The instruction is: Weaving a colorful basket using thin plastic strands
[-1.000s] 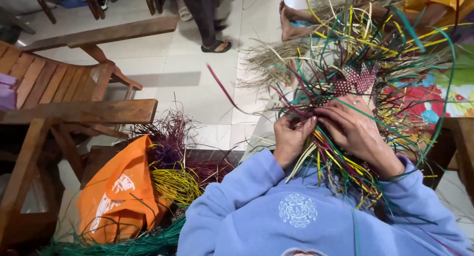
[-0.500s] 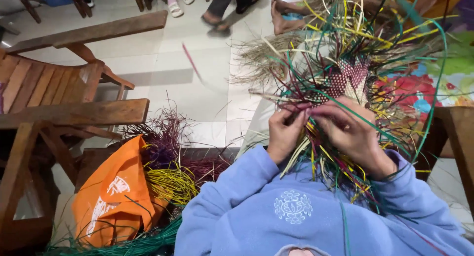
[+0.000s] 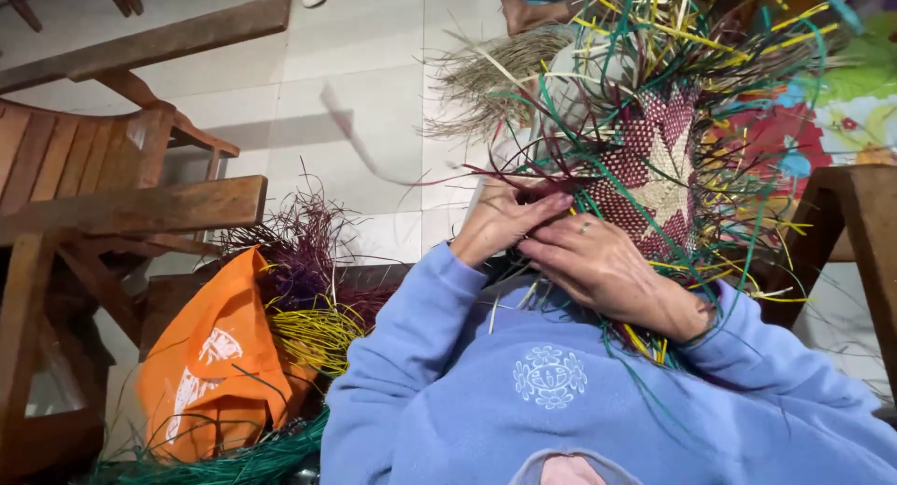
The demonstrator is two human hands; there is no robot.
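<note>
Head view, looking down at a seated person in a light blue sweatshirt. A partly woven piece, maroon and cream with a pale star figure, is held at the centre of the view, just above the lap; loose green, yellow and maroon strips radiate from its edges toward 12 and 2 o'clock.

The left hand is seen at 9 o'clock of the woven piece, its fingers curled and pinched shut on a thin maroon strand, which is drawn out toward 10 o'clock and appears blurred over the floor. The right hand is laid just below the woven piece at 6 o'clock, touching the left hand; its fingers are bent against the strips, a ring is visible on one, and whether a strip is actually gripped cannot be told.

At 8 o'clock of the hands, an orange bag is set on the floor, with bundles of purple fibre, yellow fibre and green fibre beside and beneath it. A wooden chair occupies the 9 o'clock edge. A pale tiled floor fills the upper middle, and a dry straw-coloured bundle lies at 11 o'clock of the woven piece. A wooden frame is seen at 3 o'clock.
</note>
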